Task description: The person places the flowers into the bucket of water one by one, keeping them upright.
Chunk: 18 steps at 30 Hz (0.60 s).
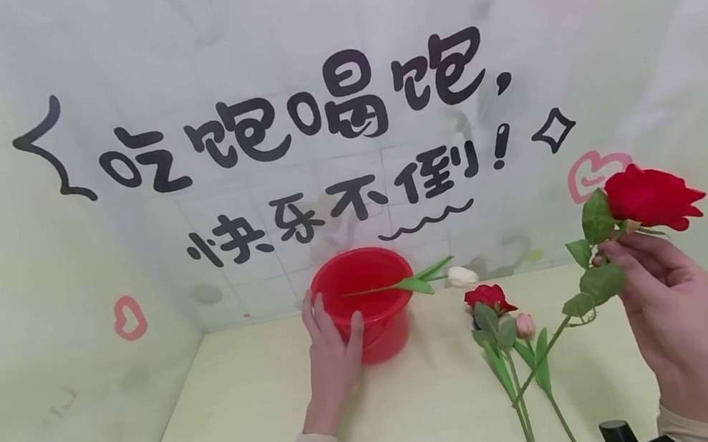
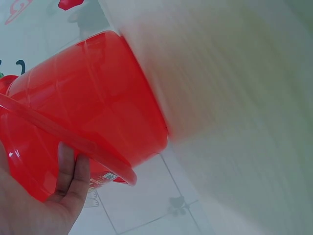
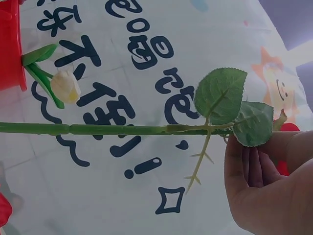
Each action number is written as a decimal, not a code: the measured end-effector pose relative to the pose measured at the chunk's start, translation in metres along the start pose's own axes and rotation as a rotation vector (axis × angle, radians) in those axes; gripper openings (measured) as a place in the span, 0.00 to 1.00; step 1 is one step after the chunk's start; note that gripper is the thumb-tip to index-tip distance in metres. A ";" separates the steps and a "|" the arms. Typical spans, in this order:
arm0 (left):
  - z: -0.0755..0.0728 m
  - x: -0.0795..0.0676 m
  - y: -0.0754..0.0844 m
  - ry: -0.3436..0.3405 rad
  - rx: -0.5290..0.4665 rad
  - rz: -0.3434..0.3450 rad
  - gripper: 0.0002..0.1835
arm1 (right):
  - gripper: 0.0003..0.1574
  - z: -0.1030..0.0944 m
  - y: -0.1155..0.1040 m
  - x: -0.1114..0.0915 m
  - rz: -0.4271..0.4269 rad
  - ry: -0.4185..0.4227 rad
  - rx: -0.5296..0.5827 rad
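A red plastic bucket [image 1: 383,344] stands upright on the table, its handle [image 2: 105,159] hanging down the side. My left hand [image 1: 332,356] rests on the bucket's left side, fingers extended and thumb near the front rim; in the left wrist view its fingertips touch the wall beside the handle. A white tulip [image 1: 462,276] leans out over the bucket's right rim, with its stem inside. On the right, my right hand [image 1: 673,302] pinches a red rose [image 1: 652,197] just below its bloom. The rose's leafy stem [image 3: 112,129] slants down-left in the head view.
Another red rose [image 1: 488,298] and a pink tulip [image 1: 525,325] lie on the table [image 1: 244,405] right of the bucket. A black object [image 1: 619,434] is at the lower right edge. Behind stands a pale printed backdrop [image 1: 333,21] with black lettering.
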State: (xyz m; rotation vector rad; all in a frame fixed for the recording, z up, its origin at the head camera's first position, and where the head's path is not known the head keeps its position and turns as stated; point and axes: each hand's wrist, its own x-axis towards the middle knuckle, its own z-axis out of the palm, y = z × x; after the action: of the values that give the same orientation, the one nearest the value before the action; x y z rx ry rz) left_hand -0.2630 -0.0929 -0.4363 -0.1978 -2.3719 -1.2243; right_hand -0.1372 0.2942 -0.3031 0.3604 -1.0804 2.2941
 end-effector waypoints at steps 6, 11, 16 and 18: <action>0.000 -0.001 0.000 0.001 0.003 0.001 0.57 | 0.18 0.004 -0.001 -0.001 -0.041 -0.032 0.048; 0.000 -0.001 0.001 0.001 0.000 0.000 0.57 | 0.18 0.006 -0.001 -0.002 -0.041 -0.024 0.079; 0.000 -0.001 0.001 0.003 0.003 0.002 0.57 | 0.19 0.008 0.000 -0.003 -0.060 -0.031 0.125; 0.000 -0.001 0.001 0.004 0.006 0.005 0.57 | 0.19 0.009 0.000 -0.003 -0.071 -0.027 0.133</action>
State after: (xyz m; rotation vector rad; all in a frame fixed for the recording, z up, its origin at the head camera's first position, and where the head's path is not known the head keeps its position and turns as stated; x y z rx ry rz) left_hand -0.2616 -0.0924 -0.4363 -0.1987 -2.3698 -1.2138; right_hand -0.1350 0.2862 -0.2985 0.4760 -0.9153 2.3099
